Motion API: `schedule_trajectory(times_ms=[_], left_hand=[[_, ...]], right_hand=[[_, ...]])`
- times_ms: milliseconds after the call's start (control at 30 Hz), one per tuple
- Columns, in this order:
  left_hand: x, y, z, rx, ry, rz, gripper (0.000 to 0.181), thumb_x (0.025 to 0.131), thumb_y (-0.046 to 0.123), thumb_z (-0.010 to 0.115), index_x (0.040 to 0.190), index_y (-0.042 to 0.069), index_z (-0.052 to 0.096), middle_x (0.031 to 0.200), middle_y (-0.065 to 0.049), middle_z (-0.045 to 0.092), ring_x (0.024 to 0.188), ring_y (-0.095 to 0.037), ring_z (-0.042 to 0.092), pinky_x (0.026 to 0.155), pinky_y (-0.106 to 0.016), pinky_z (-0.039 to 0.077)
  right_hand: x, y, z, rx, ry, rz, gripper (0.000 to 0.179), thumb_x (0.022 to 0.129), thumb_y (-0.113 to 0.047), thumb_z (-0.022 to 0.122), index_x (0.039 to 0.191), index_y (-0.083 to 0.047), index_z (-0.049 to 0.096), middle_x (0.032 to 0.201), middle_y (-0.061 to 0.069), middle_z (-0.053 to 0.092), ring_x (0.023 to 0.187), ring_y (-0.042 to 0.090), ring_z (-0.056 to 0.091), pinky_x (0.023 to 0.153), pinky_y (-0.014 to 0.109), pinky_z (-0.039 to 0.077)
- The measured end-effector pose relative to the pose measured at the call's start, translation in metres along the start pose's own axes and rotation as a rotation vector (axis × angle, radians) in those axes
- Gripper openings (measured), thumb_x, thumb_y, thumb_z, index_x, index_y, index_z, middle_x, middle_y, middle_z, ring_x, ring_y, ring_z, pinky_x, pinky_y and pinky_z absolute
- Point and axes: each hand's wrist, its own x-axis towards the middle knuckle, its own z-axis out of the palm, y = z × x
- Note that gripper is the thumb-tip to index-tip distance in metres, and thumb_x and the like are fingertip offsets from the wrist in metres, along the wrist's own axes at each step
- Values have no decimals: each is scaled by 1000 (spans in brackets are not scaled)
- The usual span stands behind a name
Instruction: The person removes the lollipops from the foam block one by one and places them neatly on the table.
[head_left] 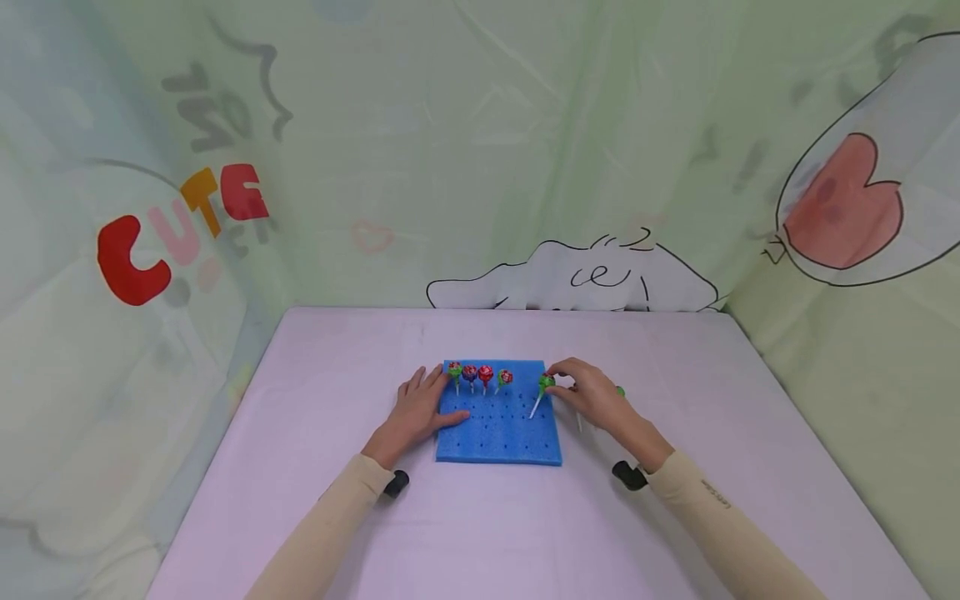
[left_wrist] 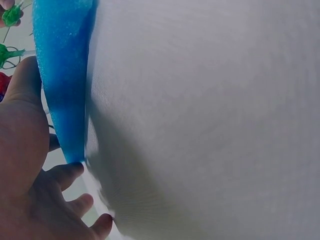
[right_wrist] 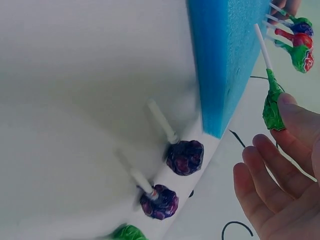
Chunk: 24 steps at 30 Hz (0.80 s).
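Observation:
A blue foam board (head_left: pixel 498 433) with rows of small holes lies on the table. Along its far side, several wrapped lollipops stand on their sticks, among them a purple lollipop (head_left: pixel 470 372) and a red lollipop (head_left: pixel 486 374). My left hand (head_left: pixel 416 408) rests at the board's left edge, its thumb stretched over the top and its fingers fairly straight. Between thumb and fingertips, my right hand (head_left: pixel 596 396) pinches a green lollipop (right_wrist: pixel 273 107) by its wrapped head. Its stick slants down over the board's right part; whether the tip touches the foam I cannot tell.
Right of the board, two purple lollipops (right_wrist: pixel 185 157) and a green lollipop (right_wrist: pixel 128 233) lie on the table, mostly hidden behind my right hand in the head view. A printed curtain (head_left: pixel 420 167) hangs behind the pale table (head_left: pixel 480 533).

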Motion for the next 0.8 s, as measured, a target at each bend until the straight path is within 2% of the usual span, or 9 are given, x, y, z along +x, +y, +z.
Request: schedule_trajectory(times_ms=[167, 400, 800], left_hand=[[1, 0, 1, 4, -3, -6, 86, 91, 59, 65, 156, 11, 35, 166, -16, 26, 154, -44, 14, 121, -61, 18], [0, 1, -1, 4, -2, -12, 86, 91, 59, 65, 156, 11, 36, 165, -16, 27, 154, -44, 14, 120, -62, 19], [-1, 3, -3, 14, -7, -10, 85, 91, 57, 66, 155, 8, 37, 164, -18, 28, 153, -45, 16, 119, -63, 20]], right_hand=[[-5, 7, -7, -8, -7, 17, 30, 93, -16, 72, 119, -2, 68, 120, 15, 69, 111, 35, 66, 89, 47, 57], [-8, 18, -14, 45, 4, 33, 31, 93, -17, 72, 120, -2, 67, 121, 15, 69, 112, 34, 65, 87, 47, 57], [-13, 26, -25, 97, -33, 52, 27, 94, -14, 71, 118, -2, 68, 119, 16, 68, 116, 37, 63, 88, 46, 58]])
